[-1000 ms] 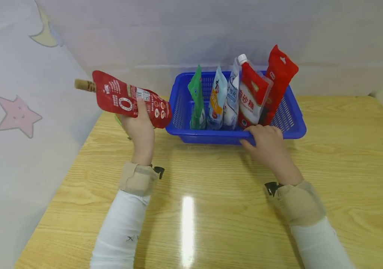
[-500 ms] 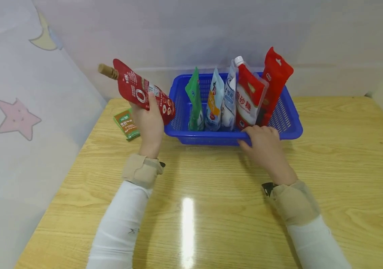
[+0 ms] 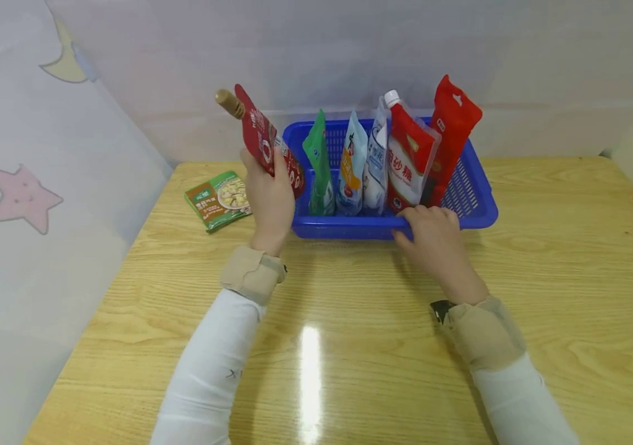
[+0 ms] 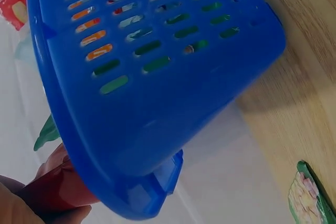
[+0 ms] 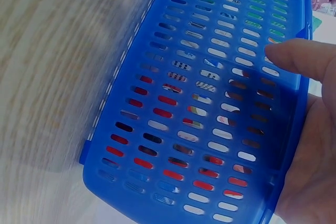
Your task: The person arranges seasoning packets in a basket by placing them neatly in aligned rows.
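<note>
In the head view my left hand (image 3: pixel 271 204) grips a red spouted sauce pouch (image 3: pixel 256 133) with a gold cap. The pouch is tilted, its cap up to the left and its lower end at the left end of the blue plastic basket (image 3: pixel 344 230). My right hand (image 3: pixel 436 244) holds the basket's front rim, thumb outside, as the right wrist view also shows. Standing inside are a green pouch (image 3: pixel 321 167), an orange-and-white pouch (image 3: pixel 353 164), a white-and-blue bag (image 3: pixel 376 164), a white-capped red-and-white sugar pouch (image 3: pixel 410 157) and a red bag (image 3: pixel 452 139).
A flat green-and-brown packet (image 3: pixel 217 201) lies on the wooden table (image 3: pixel 372 346), left of the basket. Behind the basket rises a pale cloth or wall (image 3: pixel 316 55). Light reflects off the table's middle.
My left hand has moved right toward the basket, turning the pouch more upright and bringing its lower end to the basket's left end. The green-and-brown packet is now uncovered. My right hand stays on the rim.
</note>
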A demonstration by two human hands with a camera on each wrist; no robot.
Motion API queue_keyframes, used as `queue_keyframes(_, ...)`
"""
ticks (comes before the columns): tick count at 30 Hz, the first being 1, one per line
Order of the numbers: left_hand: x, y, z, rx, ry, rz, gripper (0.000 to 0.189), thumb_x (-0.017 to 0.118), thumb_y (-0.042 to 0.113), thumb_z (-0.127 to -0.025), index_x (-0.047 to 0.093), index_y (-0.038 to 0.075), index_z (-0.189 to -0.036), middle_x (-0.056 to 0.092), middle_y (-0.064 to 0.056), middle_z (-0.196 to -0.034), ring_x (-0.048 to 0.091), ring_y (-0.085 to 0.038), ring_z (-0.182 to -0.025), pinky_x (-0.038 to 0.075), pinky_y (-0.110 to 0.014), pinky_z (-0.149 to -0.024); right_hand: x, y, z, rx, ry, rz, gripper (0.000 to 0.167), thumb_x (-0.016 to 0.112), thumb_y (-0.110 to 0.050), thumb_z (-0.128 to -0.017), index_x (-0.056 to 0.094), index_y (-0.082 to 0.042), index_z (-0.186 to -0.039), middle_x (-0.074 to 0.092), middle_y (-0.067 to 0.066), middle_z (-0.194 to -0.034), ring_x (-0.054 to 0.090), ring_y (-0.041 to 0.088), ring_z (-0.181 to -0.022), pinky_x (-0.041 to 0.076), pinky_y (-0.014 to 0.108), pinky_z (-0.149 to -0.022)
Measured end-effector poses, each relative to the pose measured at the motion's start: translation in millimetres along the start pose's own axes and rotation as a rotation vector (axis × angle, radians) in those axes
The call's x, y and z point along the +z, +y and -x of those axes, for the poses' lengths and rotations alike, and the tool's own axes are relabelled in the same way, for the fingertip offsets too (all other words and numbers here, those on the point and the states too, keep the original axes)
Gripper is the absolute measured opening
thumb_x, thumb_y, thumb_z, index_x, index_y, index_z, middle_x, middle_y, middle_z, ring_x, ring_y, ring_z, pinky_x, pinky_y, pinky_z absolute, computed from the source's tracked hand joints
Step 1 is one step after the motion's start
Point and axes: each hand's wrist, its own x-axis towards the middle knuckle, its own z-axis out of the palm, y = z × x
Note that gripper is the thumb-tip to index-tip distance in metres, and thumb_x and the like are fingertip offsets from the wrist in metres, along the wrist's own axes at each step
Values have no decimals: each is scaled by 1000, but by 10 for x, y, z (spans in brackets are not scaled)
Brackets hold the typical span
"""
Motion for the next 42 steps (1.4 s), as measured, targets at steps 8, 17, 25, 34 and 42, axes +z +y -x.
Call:
queue_keyframes(8,151,-89,56,-18,-64,-86,37,44,27,-101,37,3,-129,64,-21,-113,67,-31,-91,55,-45,-75,1,7,3,6,-5,7,31,60,-20,-91,61,1,-113,64,22,-109,53,41,-105,30,56,-101)
queue_keyframes(17,173,-213,40,-12,-97,-172,30,42,26,-102,41,1,-119,64,-19,-90,59,-25,-65,45,-35,-53,-7,-28,-2,12,-14,9,31,60,-21,-91,61,0,-114,64,22,-109,53,40,-105,30,56,-101)
queue_keyframes(25,196,-220,-32,-49,-228,-214,31,34,22,-104,35,-2,-124,59,-16,-85,52,-21,-60,40,-29,-51,-7,-27,-7,13,-7,18,30,59,-21,-91,62,0,-112,64,22,-108,54,40,-104,31,56,-100)
queue_keyframes(34,203,-225,-69,-89,-335,-276,33,32,22,-105,30,0,-129,49,-7,-74,50,-21,-58,39,-29,-50,8,-20,-2,8,1,22,30,60,-21,-91,62,1,-112,64,22,-108,54,40,-104,32,56,-99)
queue_keyframes(42,196,-222,-65,-78,-371,-293,41,32,23,-105,26,3,-140,64,-22,-90,56,-26,-61,38,-30,-50,9,-25,-1,6,11,19,30,60,-21,-91,62,1,-111,64,23,-107,54,40,-102,32,55,-98)
